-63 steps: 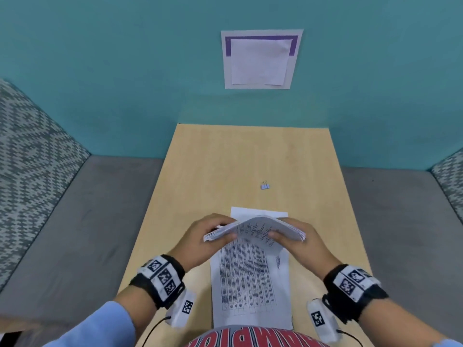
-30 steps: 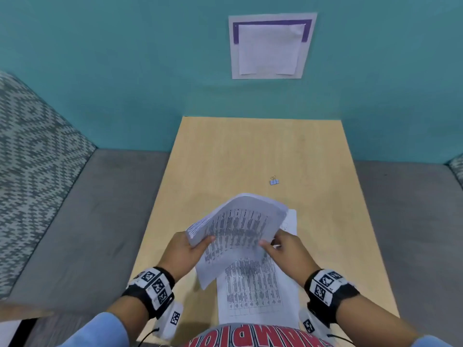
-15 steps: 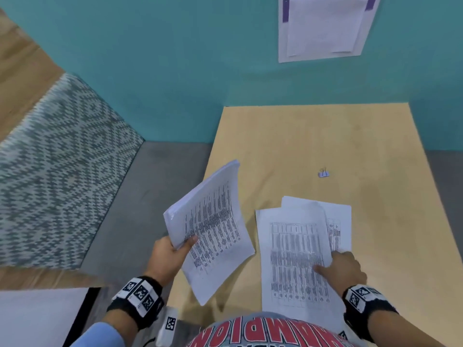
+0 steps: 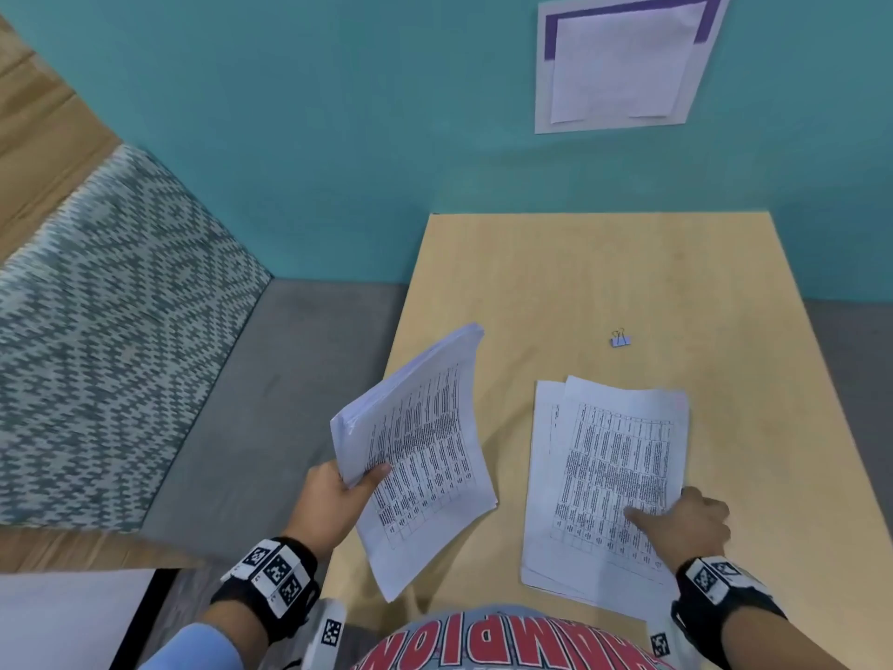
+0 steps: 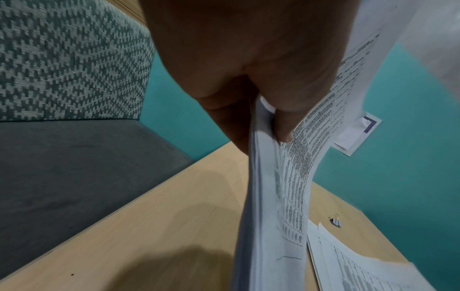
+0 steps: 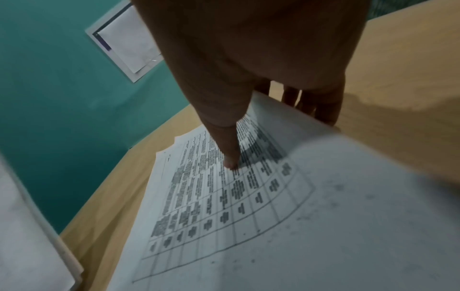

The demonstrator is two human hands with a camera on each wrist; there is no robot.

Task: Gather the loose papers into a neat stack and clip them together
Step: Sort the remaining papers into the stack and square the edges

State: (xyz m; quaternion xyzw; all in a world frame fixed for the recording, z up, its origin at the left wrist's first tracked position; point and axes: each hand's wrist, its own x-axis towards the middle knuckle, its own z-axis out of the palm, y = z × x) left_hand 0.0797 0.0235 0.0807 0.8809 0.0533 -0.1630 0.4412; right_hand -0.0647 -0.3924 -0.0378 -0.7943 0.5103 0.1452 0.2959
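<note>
Papers lay in two groups on and over the pale wooden worktop point(image 4: 604, 263). One bundle point(image 4: 425, 442) was held up off the surface at the worktop's left edge, tilted, with its printed table facing up and its sheet edges fanned slightly along the upper left side. The left hand point(image 4: 333, 500) gripped this bundle at its lower left edge, thumb on the printed face and fingers curled behind it; the left wrist view showed the thumb point(image 5: 283, 122) pressed on the top sheet and the sheets bowing downward past it. The other sheets point(image 4: 609, 481) lay flat on the worktop near the person, loosely overlapped, one page edge showing out from under the top page on the left and far sides. The right hand point(image 4: 686, 524) rested on these at their near right part, its thumb point(image 6: 231, 157) straight and pressing the printed page while the other fingers reached past the paper's right edge; whether they had lifted that edge could not be told, since the page looked blurred there. A small binder clip point(image 4: 620, 339) sat alone on the worktop beyond the flat sheets, well apart from both hands. A grey bench seat point(image 4: 251, 403) with a patterned cushion point(image 4: 106, 340) ran along the left, and a white notice with a purple border point(image 4: 623, 60) hung on the teal wall point(image 4: 314, 113).
</note>
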